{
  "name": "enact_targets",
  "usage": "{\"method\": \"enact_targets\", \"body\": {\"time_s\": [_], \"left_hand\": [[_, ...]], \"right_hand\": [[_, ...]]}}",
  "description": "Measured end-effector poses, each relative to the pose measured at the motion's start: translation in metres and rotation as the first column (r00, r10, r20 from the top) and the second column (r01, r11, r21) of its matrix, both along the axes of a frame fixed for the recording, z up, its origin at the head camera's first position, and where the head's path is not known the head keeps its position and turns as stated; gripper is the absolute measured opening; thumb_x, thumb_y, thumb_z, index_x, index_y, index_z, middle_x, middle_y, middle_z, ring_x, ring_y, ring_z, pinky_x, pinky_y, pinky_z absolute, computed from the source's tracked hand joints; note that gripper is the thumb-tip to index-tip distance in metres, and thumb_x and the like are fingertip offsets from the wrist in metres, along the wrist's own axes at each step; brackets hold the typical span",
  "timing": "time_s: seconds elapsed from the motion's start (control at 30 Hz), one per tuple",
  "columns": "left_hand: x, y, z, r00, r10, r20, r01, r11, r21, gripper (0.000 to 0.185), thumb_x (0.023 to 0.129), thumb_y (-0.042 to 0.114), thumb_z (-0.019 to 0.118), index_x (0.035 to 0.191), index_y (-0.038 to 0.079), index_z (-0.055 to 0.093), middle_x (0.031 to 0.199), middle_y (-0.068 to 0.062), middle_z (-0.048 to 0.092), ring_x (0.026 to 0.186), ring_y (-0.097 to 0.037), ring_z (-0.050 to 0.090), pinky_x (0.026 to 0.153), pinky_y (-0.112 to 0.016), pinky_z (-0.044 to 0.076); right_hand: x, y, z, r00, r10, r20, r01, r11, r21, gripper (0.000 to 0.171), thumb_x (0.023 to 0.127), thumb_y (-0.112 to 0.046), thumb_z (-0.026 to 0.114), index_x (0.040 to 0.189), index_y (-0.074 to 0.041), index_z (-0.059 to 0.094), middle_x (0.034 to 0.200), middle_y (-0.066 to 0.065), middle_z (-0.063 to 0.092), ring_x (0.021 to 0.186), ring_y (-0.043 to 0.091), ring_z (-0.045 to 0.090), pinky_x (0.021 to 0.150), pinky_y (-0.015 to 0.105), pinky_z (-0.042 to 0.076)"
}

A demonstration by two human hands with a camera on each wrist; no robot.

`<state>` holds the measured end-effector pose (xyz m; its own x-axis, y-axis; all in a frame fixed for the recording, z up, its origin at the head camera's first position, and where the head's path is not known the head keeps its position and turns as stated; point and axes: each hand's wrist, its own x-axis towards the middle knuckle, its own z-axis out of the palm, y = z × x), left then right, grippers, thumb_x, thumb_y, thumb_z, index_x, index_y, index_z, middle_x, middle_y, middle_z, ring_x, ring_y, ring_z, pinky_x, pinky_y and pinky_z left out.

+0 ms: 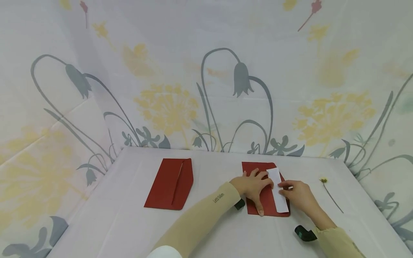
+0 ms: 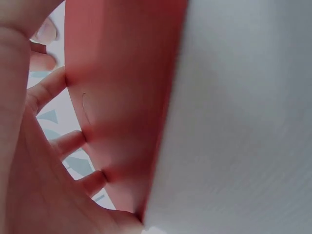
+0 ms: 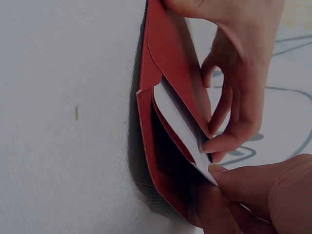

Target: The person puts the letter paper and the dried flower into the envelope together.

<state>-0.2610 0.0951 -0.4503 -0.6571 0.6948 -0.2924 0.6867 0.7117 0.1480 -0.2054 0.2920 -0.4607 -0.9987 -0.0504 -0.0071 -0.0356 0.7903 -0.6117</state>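
A red envelope (image 1: 266, 200) lies at the right of the table, a white piece of paper (image 1: 281, 205) along its right side. In the right wrist view, the paper (image 3: 178, 114) sits in the envelope's opening, with a red layer beside it. My left hand (image 1: 255, 185) is spread over the envelope, its fingertips on the red surface. My right hand (image 1: 300, 196) pinches the paper's edge between thumb and fingers. The left wrist view has the left fingers (image 2: 68, 144) along the envelope's edge (image 2: 122, 102).
A second red envelope (image 1: 167, 184) lies left on the white table (image 1: 96, 218). To the right of my right hand is a thin-stemmed yellow flower (image 1: 332, 197). A black device (image 1: 304, 233) is at the right wrist. Behind the table hangs a flower-printed cloth (image 1: 167, 64).
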Motion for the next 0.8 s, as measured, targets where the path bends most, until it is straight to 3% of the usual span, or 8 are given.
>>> {"method": "enact_targets", "body": {"time_s": [0.4, 0.8], "left_hand": [[-0.001, 0.0, 0.001, 1.0, -0.006, 0.009, 0.006, 1.0, -0.001, 0.093, 0.057, 0.068, 0.086, 0.135, 0.044, 0.04, 0.161, 0.01, 0.015, 0.15, -0.024, 0.009, 0.114, -0.053, 0.027], [-0.003, 0.002, -0.003, 1.0, -0.008, -0.017, 0.009, 1.0, 0.016, 0.097, 0.056, 0.068, 0.086, 0.138, 0.044, 0.039, 0.161, 0.01, 0.015, 0.149, -0.024, 0.01, 0.113, -0.054, 0.028]], "right_hand": [[0.002, -0.004, -0.006, 1.0, -0.014, 0.008, 0.015, 0.995, -0.094, 0.024, 0.089, -0.007, 0.071, 0.11, 0.005, 0.07, 0.097, 0.019, 0.071, 0.076, 0.021, 0.067, 0.064, 0.032, 0.055], [0.002, -0.01, -0.007, 1.0, -0.006, 0.002, 0.006, 0.994, -0.111, 0.026, 0.091, -0.009, 0.07, 0.113, 0.005, 0.068, 0.099, 0.019, 0.071, 0.074, 0.019, 0.068, 0.066, 0.032, 0.057]]}}
